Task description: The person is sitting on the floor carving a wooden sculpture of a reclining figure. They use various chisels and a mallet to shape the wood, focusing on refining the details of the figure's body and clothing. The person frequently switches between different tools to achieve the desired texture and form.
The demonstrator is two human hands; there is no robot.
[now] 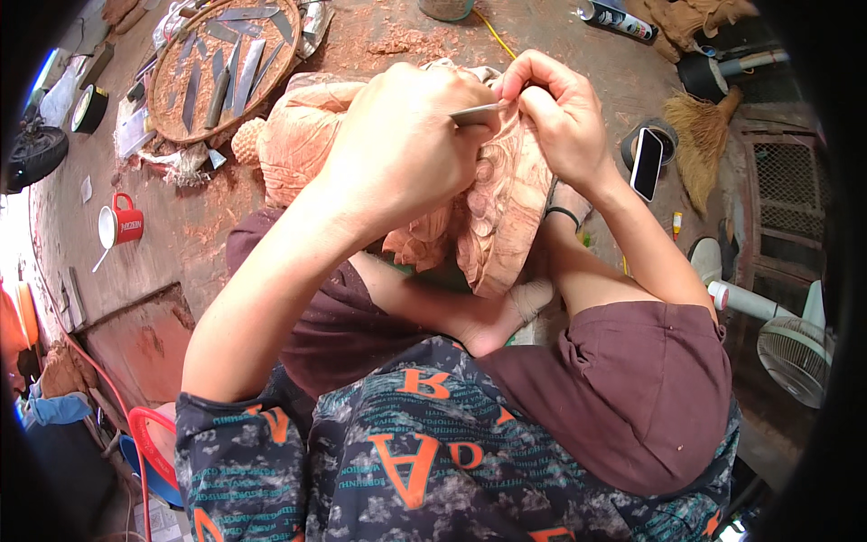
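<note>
Sitting cross-legged on a wooden floor, a person in maroon shorts and a dark shirt patterned with orange letters bends over a reddish wooden carving. The carving lies in front of the folded legs, near the bare feet; its rounded, knobbly end points to the person's left, and deep swirling relief covers the part nearer the right hand.

The left hand crosses over the top of the carving, its fingers closed around a slim tool with a grey metal blade that points to the right. The right hand meets it there, thumb and forefinger brought together at the blade's tip; whether they pinch the metal or something small beside it, I cannot tell.

Beyond the carving to the left sits a round woven tray holding many blades, some long and narrow. A red mug stands nearer the person on that side. To the right, a phone lies against a dark round container, next to a straw broom. A white fan is farther right. Pale pink wood shavings are scattered across the floor.
</note>
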